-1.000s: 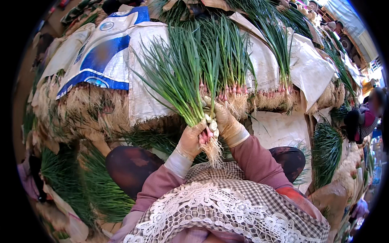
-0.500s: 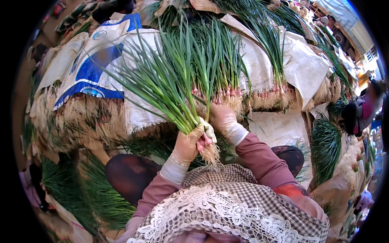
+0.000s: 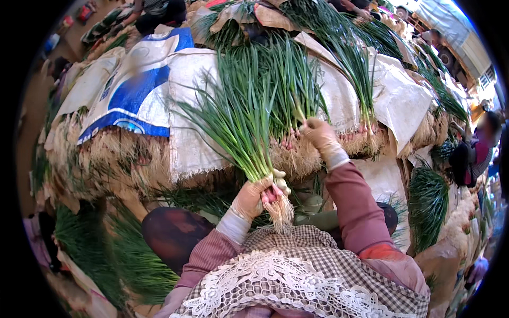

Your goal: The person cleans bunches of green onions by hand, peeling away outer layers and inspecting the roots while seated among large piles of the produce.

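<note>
Ahead of you lie white woven sacks (image 3: 397, 100) spread over the heaps, one of them printed with a broad blue patch (image 3: 139, 93). Rows of green onions (image 3: 350, 58) rest on the sacks, leaves pointing away from you and pale tangled roots (image 3: 111, 153) hanging over the near edge. More loose green bundles (image 3: 429, 199) stand to your right, and another dark green pile (image 3: 95, 254) sits low on your left. A checked apron with white lace trim (image 3: 297, 275) fills the lower edge. At the far right another person (image 3: 474, 153) is crouched among the heaps.
</note>
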Demonstrator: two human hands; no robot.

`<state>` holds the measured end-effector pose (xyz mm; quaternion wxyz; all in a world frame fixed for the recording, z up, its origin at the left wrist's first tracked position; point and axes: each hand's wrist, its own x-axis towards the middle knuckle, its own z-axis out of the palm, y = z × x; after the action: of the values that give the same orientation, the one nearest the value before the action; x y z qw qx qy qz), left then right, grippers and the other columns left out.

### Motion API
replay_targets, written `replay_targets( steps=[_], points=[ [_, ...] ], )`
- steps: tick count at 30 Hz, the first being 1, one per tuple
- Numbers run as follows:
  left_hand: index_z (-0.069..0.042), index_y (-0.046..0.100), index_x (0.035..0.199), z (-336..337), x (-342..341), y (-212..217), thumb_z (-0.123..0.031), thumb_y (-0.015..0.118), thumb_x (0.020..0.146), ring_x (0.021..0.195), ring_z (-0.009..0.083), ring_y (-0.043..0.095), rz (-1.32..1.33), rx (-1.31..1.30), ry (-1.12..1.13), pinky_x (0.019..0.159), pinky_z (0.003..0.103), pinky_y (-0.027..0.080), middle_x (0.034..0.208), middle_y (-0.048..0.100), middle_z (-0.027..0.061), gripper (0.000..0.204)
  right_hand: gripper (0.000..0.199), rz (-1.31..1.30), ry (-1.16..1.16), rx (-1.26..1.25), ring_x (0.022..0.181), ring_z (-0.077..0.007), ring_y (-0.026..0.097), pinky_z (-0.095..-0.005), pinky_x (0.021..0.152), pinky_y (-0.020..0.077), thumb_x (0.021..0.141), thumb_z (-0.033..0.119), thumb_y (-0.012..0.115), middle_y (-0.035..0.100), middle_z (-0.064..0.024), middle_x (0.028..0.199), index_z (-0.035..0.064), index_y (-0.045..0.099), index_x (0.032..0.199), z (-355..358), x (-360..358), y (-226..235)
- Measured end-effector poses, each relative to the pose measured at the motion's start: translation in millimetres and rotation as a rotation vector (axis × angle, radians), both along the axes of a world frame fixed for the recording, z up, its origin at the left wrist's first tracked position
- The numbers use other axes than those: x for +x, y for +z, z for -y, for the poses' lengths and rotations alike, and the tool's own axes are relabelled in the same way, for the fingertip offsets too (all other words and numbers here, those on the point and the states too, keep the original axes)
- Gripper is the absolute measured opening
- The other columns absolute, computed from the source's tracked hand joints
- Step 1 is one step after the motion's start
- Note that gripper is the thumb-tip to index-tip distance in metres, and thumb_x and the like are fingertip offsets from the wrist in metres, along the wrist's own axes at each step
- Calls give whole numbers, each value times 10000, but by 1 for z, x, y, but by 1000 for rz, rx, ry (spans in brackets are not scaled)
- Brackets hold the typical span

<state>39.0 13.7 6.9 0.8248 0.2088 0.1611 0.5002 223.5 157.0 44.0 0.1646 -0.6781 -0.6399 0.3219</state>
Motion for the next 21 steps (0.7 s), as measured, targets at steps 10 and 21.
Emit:
replay_targets(
  steps=[10, 21],
  points=[
    [41, 462, 982, -5, 5, -7, -171, 411, 850, 806, 262, 559, -51, -286, 163, 799, 373, 449, 878, 544, 157, 255, 359, -487, 184, -383, 474, -98, 410, -243, 471, 376, 853, 367, 385, 455, 2, 540, 50, 554, 854, 89, -22, -24],
    [-27, 462, 933, 7, -12, 13, -203, 490, 818, 760, 216, 500, 134, 3, 291, 733, 363, 434, 785, 489, 95, 212, 306, 436, 618, -311, 844, -256, 566, -333, 741, 435, 760, 282, 483, 595, -118, 904, 63, 578, 950, 61, -89, -29]
  ],
)
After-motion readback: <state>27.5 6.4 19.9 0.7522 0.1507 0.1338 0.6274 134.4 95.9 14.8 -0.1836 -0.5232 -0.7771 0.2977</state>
